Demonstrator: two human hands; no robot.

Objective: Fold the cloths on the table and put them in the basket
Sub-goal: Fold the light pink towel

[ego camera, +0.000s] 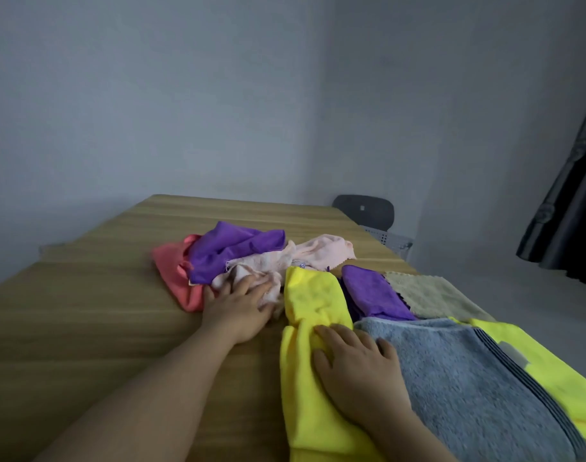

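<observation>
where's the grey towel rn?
Head view, table's near right: grey towel lies beside the yellow cloth under the right hand, purple cloth just beyond.

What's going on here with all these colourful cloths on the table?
A person is working through a heap of cloths on a wooden table. The left hand rests on a crumpled pale pink cloth, the right hand lies flat on a yellow cloth beside a grey towel. A purple cloth, a coral cloth and a beige cloth lie loose nearby; nothing looks neatly folded yet.
</observation>
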